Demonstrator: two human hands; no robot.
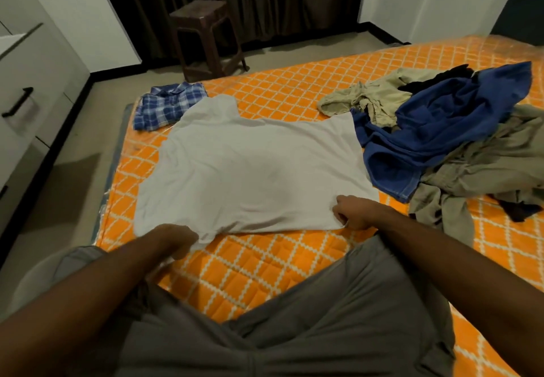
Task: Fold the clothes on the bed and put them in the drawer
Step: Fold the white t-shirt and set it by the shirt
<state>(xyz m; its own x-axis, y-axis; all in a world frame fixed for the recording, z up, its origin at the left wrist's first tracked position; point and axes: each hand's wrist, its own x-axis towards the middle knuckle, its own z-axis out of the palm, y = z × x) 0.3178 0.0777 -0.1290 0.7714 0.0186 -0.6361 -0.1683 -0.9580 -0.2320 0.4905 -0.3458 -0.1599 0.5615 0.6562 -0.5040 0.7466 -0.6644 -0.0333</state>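
A white T-shirt [250,170] lies spread flat on the orange patterned bed [294,88], its sleeves pointing away from me. My left hand [173,239] pinches the shirt's near left hem corner. My right hand [356,212] grips the near right hem corner. A folded blue checked shirt [167,104] rests at the bed's far left corner. On the right lies a loose heap: a blue garment [435,129], beige clothes [485,170] and some dark pieces.
A white drawer unit with a black handle [17,103] stands at the left beside the bed. A brown plastic stool [206,38] is on the floor past the bed, before dark curtains. My grey-trousered legs fill the foreground.
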